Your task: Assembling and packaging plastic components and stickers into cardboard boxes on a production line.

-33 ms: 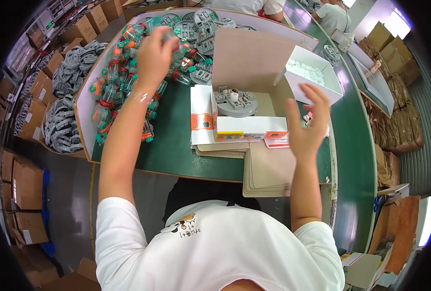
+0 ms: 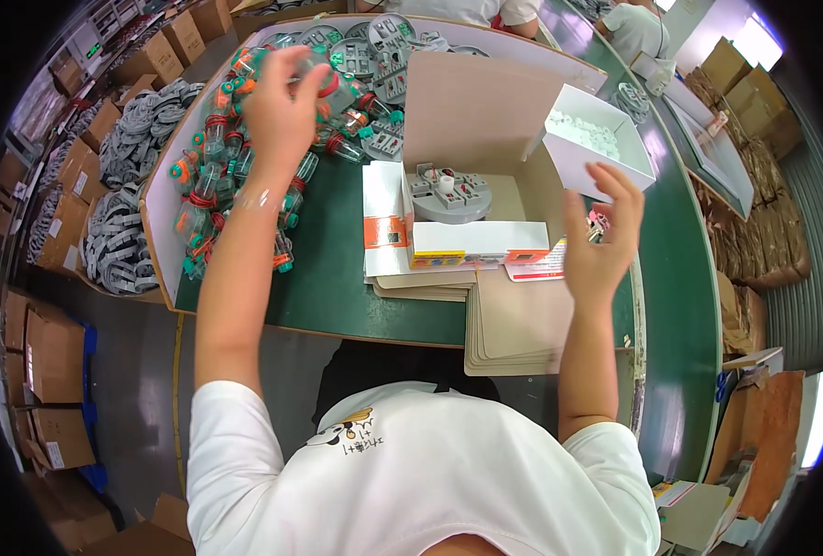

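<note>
My left hand (image 2: 280, 116) is at the far left of the table, closed on a clear plastic bottle (image 2: 335, 93) with a red ring. Beneath it spreads a heap of similar bottles (image 2: 209, 190) with orange and teal parts. My right hand (image 2: 600, 236) hangs with fingers apart and nothing in them, right of an opened carton (image 2: 482, 102). Inside that carton lies a round grey base (image 2: 467, 208) with small parts and a white peg on top. Partly hidden behind my right hand are small pink and dark pieces (image 2: 597, 225).
A white box (image 2: 606, 174) of small white pieces stands behind my right hand. Flat cardboard sheets (image 2: 513, 334) overhang the near table edge. More grey round bases (image 2: 393, 37) lie at the back. Grey coiled parts (image 2: 119, 241) fill cartons on the left. People sit beyond the table.
My left hand has shifted slightly left and nearer, with the bottle in it. My right hand has drifted a little to the right.
</note>
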A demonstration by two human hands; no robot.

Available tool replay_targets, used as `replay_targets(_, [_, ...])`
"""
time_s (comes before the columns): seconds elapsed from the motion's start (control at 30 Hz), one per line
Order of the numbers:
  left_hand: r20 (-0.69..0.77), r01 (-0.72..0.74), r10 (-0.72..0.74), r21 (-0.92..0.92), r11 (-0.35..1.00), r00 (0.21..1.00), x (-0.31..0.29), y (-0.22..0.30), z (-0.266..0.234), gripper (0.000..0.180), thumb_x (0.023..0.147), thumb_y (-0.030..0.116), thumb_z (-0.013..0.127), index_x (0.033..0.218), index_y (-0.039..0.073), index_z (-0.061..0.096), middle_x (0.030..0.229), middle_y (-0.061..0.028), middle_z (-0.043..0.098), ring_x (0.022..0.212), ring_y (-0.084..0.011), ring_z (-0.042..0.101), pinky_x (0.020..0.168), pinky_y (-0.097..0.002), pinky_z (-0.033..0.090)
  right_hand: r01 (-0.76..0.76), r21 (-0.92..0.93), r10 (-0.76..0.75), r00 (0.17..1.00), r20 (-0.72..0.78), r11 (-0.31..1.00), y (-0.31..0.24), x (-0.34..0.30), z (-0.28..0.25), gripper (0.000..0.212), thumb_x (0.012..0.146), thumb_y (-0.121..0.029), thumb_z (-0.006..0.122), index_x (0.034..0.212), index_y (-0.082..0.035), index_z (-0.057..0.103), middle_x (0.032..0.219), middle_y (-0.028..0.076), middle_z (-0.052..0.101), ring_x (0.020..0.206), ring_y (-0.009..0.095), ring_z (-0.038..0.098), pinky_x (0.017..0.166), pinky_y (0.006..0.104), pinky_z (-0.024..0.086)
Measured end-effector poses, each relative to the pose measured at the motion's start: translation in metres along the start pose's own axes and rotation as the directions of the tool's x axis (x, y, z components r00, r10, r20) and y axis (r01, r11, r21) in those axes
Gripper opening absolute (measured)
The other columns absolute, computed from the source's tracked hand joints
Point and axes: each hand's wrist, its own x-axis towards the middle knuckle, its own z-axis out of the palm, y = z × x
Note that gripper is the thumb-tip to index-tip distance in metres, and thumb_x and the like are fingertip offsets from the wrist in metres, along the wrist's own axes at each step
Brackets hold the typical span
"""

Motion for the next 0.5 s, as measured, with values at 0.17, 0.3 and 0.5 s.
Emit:
replay_targets(0.17, [-0.010, -0.026, 0.026, -0.640, 0.768, 1.000, -0.048, 0.105, -0.014, 0.031, 0.086, 0.003, 0.076, 0.113, 0.001, 0.062, 0.118, -0.0127, 0.070, 0.105, -0.0131, 0.066, 0.081, -0.0261, 0.056, -0.441, 0.184, 0.405, 0.892, 0.202, 0.878, 0.037, -0.013, -0.004, 0.049, 0.098, -0.034, 0.063, 0.134, -0.002, 0.054, 0.124, 0.012, 0.060, 0.109, 0.021, 0.059, 0.091, 0.0361, 0.048])
replay_targets(0.3, [0.149, -0.374, 0.445, -0.350, 0.859, 0.883, -0.096, 0.138, 0.039, 0.034, 0.080, -0.001, 0.077, 0.111, 0.001, 0.062, 0.117, -0.0125, 0.070, 0.103, -0.0230, 0.069, 0.088, -0.0318, 0.056, -0.711, 0.383, 0.533, 0.699, 0.477, 0.590, 0.030, -0.020, -0.003, 0.051, 0.104, -0.043, 0.048, 0.140, -0.006, 0.050, 0.122, 0.007, 0.060, 0.108, 0.015, 0.057, 0.089, 0.0310, 0.047])
replay_targets(0.5, [0.648, -0.246, 0.348, -0.246, 0.938, 0.678, -0.124, 0.138, 0.083, 0.033, 0.085, 0.017, 0.075, 0.110, 0.002, 0.061, 0.105, -0.0130, 0.069, 0.101, -0.0314, 0.066, 0.096, -0.0419, 0.052, -0.873, 0.289, 0.571, 0.477, 0.668, 0.392, 0.056, -0.033, -0.006, 0.048, 0.105, -0.040, 0.050, 0.138, -0.005, 0.051, 0.117, 0.004, 0.061, 0.106, 0.011, 0.056, 0.088, 0.0277, 0.047])
